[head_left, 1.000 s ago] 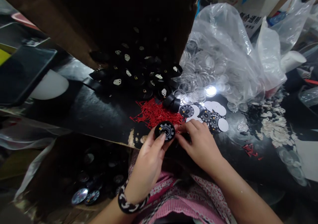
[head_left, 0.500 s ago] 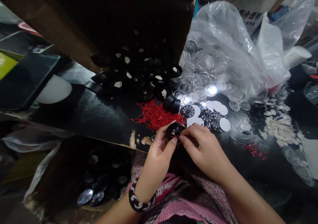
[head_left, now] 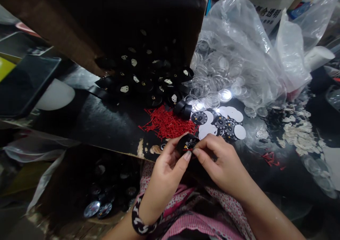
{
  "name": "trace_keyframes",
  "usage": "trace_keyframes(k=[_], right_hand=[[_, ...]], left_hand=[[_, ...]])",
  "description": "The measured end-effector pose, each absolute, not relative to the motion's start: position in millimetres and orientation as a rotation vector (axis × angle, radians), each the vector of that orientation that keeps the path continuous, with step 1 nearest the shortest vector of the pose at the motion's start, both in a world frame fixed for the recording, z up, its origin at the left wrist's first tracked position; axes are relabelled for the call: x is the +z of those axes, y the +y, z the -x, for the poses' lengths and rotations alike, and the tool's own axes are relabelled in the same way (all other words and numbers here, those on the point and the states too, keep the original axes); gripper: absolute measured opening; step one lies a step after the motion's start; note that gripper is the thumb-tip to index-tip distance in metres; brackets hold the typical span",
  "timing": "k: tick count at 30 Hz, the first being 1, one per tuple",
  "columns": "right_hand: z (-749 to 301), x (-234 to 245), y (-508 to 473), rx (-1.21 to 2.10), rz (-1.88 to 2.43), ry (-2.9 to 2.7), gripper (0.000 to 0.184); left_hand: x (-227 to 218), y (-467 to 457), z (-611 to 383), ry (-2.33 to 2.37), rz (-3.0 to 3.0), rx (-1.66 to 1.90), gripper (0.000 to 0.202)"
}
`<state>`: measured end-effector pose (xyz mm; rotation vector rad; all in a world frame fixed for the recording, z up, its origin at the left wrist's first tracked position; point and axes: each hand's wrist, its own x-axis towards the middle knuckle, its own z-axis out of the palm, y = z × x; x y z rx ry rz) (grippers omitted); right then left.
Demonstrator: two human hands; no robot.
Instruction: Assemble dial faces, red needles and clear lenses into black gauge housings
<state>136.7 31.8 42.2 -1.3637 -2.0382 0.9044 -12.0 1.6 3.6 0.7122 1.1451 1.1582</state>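
Between the fingers and thumb of my left hand (head_left: 167,169) is a round black gauge (head_left: 189,142) with a printed dial, tilted toward me. A thin red pointer (head_left: 187,149) lies across the lower part of the dial face. My right hand (head_left: 219,158) pinches at the gauge's right edge, thumb and forefinger closed on the pointer's end, which the fingertips partly hide. Just beyond my hands lies a heap of red pointers (head_left: 168,123). Loose dial discs (head_left: 220,121), some black-faced and some white side up, overlap to its right.
Black gauge housings (head_left: 154,100) spill from a dark cardboard box (head_left: 79,34). Clear lenses (head_left: 209,77) lie by a plastic bag (head_left: 244,38). Small off-white parts (head_left: 297,133) and a few red pointers (head_left: 271,159) lie right. Below the table's edge, a box holds gauges (head_left: 92,208).
Both hands have shifted very slightly down and right with the gauge, and the red pointer shows more clearly across the dial. The view has tilted a little.
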Motion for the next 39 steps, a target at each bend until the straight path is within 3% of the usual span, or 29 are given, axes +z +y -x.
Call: trace_keyframes(k=[13, 18, 21, 26, 29, 33, 39], right_hand=[[-127, 37, 19, 0.885, 1.488, -2.048, 0.018], [-131, 40, 26, 0.86, 1.455, -2.074, 0.016], [-134, 43, 31, 0.692, 1.335, -2.204, 0.006], [-132, 38, 40, 0.268, 1.26, -2.449, 0.014], [-127, 33, 43, 0.176, 1.259, -2.429, 0.015], [-121, 36, 42, 0.281, 1.446, -2.301, 0.01], [-143, 49, 75, 0.73, 1.48, -2.229, 0.011]], left_hand=[[2, -4, 16, 1.454, -1.093, 1.194, 0.027], [0, 4, 22, 1.287, -0.977, 1.028, 0.029], [0, 8, 25, 1.119, -0.768, 0.984, 0.037], [-4, 5, 25, 1.116, -0.737, 0.979, 0.04], [-6, 3, 16, 1.13, -0.55, 1.015, 0.036], [-10, 5, 7, 1.113, -0.374, 1.085, 0.036], [-30, 9, 20, 1.166, -0.681, 1.062, 0.043]])
